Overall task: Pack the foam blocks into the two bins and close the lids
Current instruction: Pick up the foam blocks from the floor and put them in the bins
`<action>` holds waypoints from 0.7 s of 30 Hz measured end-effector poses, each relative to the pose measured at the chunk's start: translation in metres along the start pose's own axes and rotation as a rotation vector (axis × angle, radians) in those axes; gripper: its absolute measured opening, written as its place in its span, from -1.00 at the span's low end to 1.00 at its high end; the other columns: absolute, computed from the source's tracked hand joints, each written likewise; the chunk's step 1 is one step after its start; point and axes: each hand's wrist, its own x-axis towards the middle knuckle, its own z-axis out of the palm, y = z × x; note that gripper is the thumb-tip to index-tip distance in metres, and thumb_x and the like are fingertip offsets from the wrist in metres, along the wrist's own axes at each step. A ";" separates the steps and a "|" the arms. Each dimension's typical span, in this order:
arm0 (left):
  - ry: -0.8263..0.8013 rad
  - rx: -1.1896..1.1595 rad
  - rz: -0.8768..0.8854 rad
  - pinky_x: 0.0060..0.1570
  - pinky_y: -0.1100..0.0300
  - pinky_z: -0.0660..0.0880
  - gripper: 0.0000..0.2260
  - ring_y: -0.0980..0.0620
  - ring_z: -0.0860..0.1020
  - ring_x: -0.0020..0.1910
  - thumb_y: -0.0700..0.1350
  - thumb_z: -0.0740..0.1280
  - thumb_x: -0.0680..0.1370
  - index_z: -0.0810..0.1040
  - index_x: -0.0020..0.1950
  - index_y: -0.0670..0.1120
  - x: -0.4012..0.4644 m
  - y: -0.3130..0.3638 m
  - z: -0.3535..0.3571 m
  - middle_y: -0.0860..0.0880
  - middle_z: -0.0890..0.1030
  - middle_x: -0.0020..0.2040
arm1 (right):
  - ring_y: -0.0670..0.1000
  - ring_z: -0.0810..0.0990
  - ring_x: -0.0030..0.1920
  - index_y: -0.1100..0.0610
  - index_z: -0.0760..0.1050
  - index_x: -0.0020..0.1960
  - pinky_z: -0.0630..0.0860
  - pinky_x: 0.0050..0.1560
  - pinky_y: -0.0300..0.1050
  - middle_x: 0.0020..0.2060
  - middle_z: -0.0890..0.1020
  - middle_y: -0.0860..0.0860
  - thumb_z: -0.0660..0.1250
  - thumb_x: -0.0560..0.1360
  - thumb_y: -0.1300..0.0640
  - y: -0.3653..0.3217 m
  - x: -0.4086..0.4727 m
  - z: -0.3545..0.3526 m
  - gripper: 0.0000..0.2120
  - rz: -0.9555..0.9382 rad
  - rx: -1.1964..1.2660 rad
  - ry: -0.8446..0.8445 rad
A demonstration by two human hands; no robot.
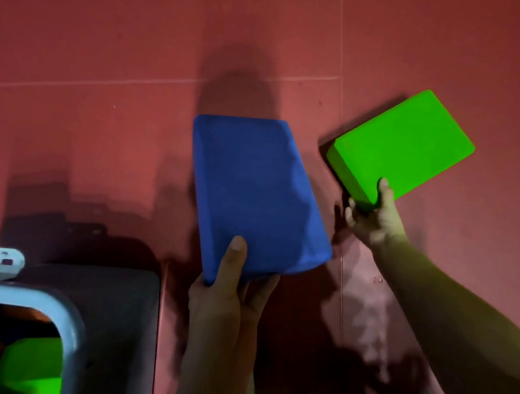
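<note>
Gripping the blue foam block [257,196] at its near end, our left hand [228,300] has the thumb lying flat on the top face and the fingers curled underneath, so the block points away from us over the red tiled floor [109,45]. Our right hand [372,218] pinches the near corner of the green foam block [402,146], thumb on its top face and fingers wrapped under the edge; this block sits to the right of the blue one, turned at an angle, and we cannot tell whether it rests on the floor or is lifted just off it. Both blocks stay well apart from each other, with a strip of floor showing between them. At the lower left we see the pale blue rim of a bin [68,321], its mouth open, and inside it another green block [34,365] with something orange beside it. A dark bin lid [119,310] lies just beside that rim, between the bin and our left forearm.
</note>
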 end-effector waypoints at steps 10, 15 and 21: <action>-0.041 0.010 0.050 -0.09 -0.02 0.63 -0.59 -0.02 0.67 0.03 -0.08 0.44 0.33 0.56 0.16 -0.10 -0.019 0.016 0.008 -0.04 0.68 0.10 | -0.12 0.69 -0.10 -0.03 0.50 0.17 0.56 -0.08 -0.23 -0.08 0.71 -0.08 0.51 0.15 -0.13 0.073 -0.060 -0.026 -0.39 0.101 0.029 -0.255; -0.066 -0.042 0.149 -0.09 0.00 0.64 -0.53 0.01 0.65 0.06 -0.07 0.43 0.31 0.55 0.22 -0.10 -0.038 0.040 0.001 -0.04 0.67 0.13 | -0.12 0.70 -0.17 -0.04 0.42 0.22 0.57 -0.26 -0.25 -0.14 0.71 -0.08 0.22 0.52 -0.01 0.079 -0.099 -0.006 -0.72 0.031 0.005 -0.374; -0.005 0.018 0.286 -0.18 -0.02 0.62 -0.62 -0.08 0.65 0.04 -0.12 0.49 0.38 0.51 0.13 -0.20 -0.073 0.076 -0.019 -0.13 0.64 0.10 | -0.13 0.69 -0.15 -0.01 0.45 0.23 0.58 -0.29 -0.28 -0.05 0.69 -0.05 0.27 0.50 0.05 0.091 -0.151 0.009 -0.70 -0.026 -0.124 -0.464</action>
